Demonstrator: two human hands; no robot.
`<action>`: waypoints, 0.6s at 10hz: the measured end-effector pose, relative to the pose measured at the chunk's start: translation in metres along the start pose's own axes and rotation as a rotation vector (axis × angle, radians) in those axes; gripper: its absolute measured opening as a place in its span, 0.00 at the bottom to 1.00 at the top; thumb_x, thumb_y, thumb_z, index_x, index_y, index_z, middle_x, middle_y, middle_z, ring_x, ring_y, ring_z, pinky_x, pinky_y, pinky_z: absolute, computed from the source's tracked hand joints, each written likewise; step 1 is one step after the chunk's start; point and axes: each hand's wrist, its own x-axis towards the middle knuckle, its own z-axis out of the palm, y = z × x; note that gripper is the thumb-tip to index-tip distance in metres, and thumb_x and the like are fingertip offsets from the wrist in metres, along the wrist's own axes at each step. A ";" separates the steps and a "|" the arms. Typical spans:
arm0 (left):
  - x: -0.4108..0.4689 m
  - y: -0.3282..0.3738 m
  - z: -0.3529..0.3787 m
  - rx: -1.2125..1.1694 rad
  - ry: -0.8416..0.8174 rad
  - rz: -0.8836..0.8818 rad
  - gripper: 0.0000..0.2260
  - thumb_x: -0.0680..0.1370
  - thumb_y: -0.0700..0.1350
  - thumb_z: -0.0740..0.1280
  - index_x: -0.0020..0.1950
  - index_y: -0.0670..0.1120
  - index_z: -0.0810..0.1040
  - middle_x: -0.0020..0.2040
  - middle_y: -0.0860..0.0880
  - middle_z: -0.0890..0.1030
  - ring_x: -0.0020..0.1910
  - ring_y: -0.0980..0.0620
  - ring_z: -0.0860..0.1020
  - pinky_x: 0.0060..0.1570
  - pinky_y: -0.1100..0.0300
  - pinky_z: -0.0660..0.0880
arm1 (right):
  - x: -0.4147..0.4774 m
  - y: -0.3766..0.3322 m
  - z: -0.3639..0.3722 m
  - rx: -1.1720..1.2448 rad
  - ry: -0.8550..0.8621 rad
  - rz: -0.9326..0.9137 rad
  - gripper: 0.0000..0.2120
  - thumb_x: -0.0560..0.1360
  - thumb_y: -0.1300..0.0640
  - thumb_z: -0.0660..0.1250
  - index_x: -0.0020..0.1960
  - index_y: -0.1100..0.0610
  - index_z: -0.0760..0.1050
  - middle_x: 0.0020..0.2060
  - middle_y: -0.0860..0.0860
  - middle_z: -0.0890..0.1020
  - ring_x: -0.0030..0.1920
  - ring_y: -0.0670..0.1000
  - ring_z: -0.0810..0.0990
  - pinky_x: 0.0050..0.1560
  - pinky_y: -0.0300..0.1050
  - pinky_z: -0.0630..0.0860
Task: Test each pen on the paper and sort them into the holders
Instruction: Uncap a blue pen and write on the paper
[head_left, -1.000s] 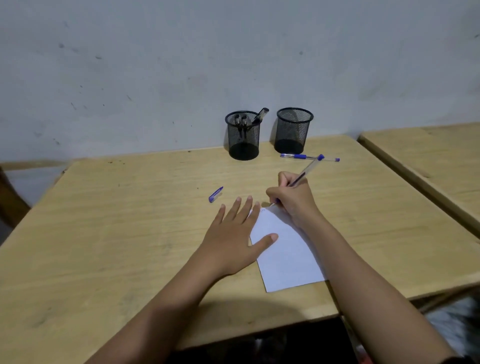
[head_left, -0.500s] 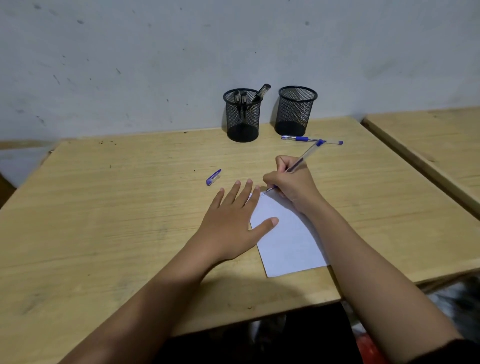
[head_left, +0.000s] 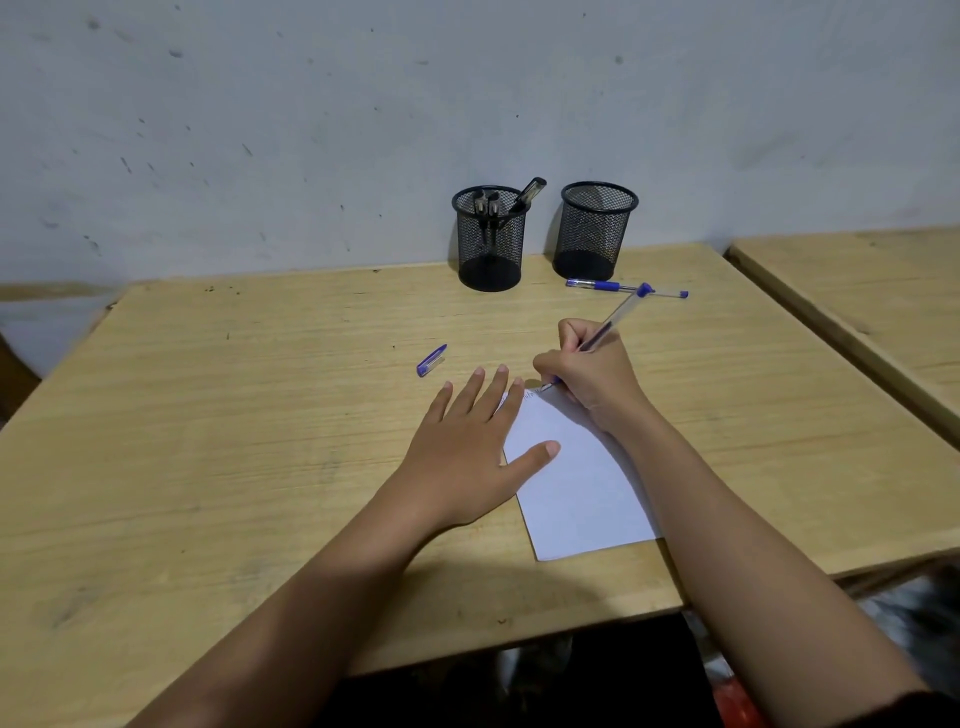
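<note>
My right hand (head_left: 589, 371) grips a clear blue pen (head_left: 615, 314), its tip touching the top edge of the white paper (head_left: 576, 488), where faint scribbles show. Flat on the table, my left hand (head_left: 467, 447) has spread fingers, and its thumb and fingertips press the paper's left side. A blue pen cap (head_left: 431, 360) lies loose left of my hands. Another blue pen (head_left: 608, 285) lies in front of the right mesh holder (head_left: 595, 228), which looks empty. The left mesh holder (head_left: 491, 236) has several dark pens in it.
The wooden table (head_left: 208, 415) ends at a grey wall behind the holders. A second wooden table (head_left: 878, 301) stands to the right across a narrow gap. Below the near table edge it is dark, with something red (head_left: 737, 701) at the lower right.
The view has shifted a little. My right hand still holds the pen at the paper's top edge, and faint marks now show there. My left hand stays flat.
</note>
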 end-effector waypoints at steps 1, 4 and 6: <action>0.000 0.000 0.000 -0.005 0.000 0.001 0.33 0.77 0.66 0.45 0.77 0.53 0.40 0.77 0.54 0.38 0.76 0.55 0.36 0.75 0.51 0.36 | 0.000 0.000 0.000 -0.018 -0.006 -0.003 0.18 0.60 0.71 0.66 0.25 0.57 0.59 0.24 0.54 0.60 0.27 0.50 0.61 0.30 0.40 0.61; 0.000 -0.001 0.001 -0.017 0.009 0.001 0.33 0.77 0.67 0.45 0.77 0.53 0.41 0.77 0.55 0.39 0.76 0.56 0.36 0.75 0.52 0.36 | -0.001 0.001 0.000 -0.002 0.031 -0.009 0.16 0.60 0.71 0.65 0.26 0.58 0.60 0.27 0.57 0.62 0.30 0.53 0.62 0.32 0.42 0.62; -0.001 -0.001 0.001 -0.013 0.008 0.002 0.33 0.77 0.66 0.45 0.77 0.53 0.41 0.78 0.55 0.39 0.76 0.55 0.37 0.75 0.51 0.37 | -0.002 -0.001 0.000 -0.023 0.035 -0.017 0.16 0.61 0.72 0.66 0.26 0.59 0.60 0.26 0.56 0.61 0.30 0.53 0.61 0.31 0.42 0.62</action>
